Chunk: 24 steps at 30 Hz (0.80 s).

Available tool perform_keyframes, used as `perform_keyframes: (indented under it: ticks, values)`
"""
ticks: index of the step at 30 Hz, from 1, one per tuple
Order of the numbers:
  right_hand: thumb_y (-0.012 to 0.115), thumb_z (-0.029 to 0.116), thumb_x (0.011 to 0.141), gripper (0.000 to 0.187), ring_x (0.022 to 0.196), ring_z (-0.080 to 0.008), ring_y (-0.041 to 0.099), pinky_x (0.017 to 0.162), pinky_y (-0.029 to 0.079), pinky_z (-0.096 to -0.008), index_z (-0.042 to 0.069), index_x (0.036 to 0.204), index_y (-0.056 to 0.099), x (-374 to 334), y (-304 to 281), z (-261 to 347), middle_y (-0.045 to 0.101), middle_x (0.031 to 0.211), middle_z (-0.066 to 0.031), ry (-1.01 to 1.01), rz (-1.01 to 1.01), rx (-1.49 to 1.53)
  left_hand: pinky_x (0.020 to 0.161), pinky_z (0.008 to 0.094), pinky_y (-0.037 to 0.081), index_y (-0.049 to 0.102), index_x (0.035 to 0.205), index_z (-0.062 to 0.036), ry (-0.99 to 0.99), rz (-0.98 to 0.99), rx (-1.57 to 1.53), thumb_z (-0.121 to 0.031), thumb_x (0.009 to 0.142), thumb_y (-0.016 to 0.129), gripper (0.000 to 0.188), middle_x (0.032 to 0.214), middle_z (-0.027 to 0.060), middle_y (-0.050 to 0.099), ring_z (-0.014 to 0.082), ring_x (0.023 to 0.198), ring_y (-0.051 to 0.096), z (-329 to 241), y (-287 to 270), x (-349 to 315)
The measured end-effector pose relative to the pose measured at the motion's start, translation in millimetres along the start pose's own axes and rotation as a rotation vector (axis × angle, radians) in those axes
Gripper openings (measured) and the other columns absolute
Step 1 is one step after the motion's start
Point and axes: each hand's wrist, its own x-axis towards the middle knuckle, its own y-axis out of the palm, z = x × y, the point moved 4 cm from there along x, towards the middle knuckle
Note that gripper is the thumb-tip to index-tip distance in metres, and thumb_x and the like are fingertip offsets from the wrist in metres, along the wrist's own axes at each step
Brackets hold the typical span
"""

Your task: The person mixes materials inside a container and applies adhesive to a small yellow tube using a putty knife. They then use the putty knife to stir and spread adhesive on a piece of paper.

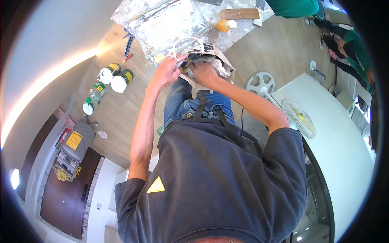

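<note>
In front of my body is a cream-coloured bag [227, 60] with a white loop handle [190, 38] and a dark inside. My left hand [166, 73] grips the bag's left edge beside the handle, with the thumb and fingers closed on it. My right hand [204, 74] reaches down into the bag's opening. Its fingertips are hidden among the contents, so I cannot make out what they touch. Crumpled whitish material [221, 68] shows in the opening to the right of that hand.
Beyond the bag stands a paint-spattered table [239, 38] bearing an orange bottle [222, 26] and a brown curved piece [240, 14]. Paint cans [119, 84] stand on the floor at left. A white fan [298, 117] is at right. People in green [354, 50] are at far right.
</note>
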Motion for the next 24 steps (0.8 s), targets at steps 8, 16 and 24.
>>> perform_keyframes:
  ticks: [8,16,24]
  values:
    - [0.056,0.009,0.085,0.033,0.11,-0.0309,0.06,0.093,0.044,-0.0491,0.015,0.117,0.061,-41,-2,-2,0.063,0.116,-0.0134,-0.077,-0.183,0.196,0.082,0.0359,0.044,0.052,0.142,-0.0164,0.045,-0.028,-0.036,0.006,0.08,0.049,0.066,0.107,0.0153,0.053,0.029,0.092,0.054,3,5,-2]
    - [0.06,0.01,0.083,0.032,0.104,-0.0324,0.064,0.086,0.049,-0.0476,0.013,0.115,0.062,-42,-7,-8,0.068,0.105,-0.0152,-0.16,0.04,0.339,0.083,0.0367,0.044,0.051,0.142,-0.0154,0.096,-0.042,-0.084,0.005,0.079,0.05,0.066,0.104,0.0143,0.054,0.0296,0.091,0.052,1,6,-7]
    - [0.054,0.014,0.088,0.026,0.087,-0.0329,0.07,0.074,0.054,-0.0453,0.008,0.11,0.067,-10,-5,-6,0.071,0.088,-0.0155,-0.172,0.007,0.189,0.089,0.0399,0.043,0.049,0.143,-0.0124,0.128,-0.038,-0.062,0.005,0.077,0.049,0.068,0.109,0.0172,0.055,0.0343,0.098,0.053,1,6,-3]
